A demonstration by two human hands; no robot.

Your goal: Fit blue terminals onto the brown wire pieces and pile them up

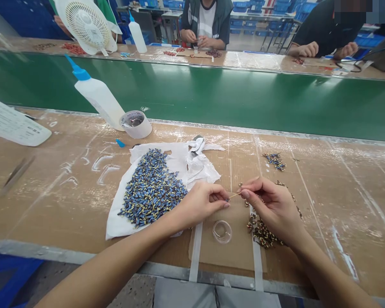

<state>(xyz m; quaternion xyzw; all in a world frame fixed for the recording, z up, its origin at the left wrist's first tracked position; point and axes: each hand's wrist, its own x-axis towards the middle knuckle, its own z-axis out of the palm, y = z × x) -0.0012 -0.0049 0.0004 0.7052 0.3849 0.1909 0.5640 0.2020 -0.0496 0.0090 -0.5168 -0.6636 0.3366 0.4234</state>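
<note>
My left hand (202, 203) is closed in a pinch on a tiny blue piece (227, 199), mostly hidden by the fingertips. Between thumb and forefinger, my right hand (272, 207) grips a thin wooden stick (235, 195) like a toothpick, its tip at the blue piece. Below both hands a small clear round cup (222, 232) stands on a cardboard sheet (226, 256). On a white cloth or bag (117, 222) left of my left hand lies a heap of small blue and yellow pieces (150, 192). Small dark and cream pieces (263, 233) are piled under my right hand.
A small cluster of blue pieces (275, 161) lies farther back. Behind the cloth are a tape roll (143, 130), a blue-tipped squeeze bottle (99, 96) and a blue cap (119, 143). Beyond a green belt (192, 96), other people sit at another bench with a white fan (86, 25).
</note>
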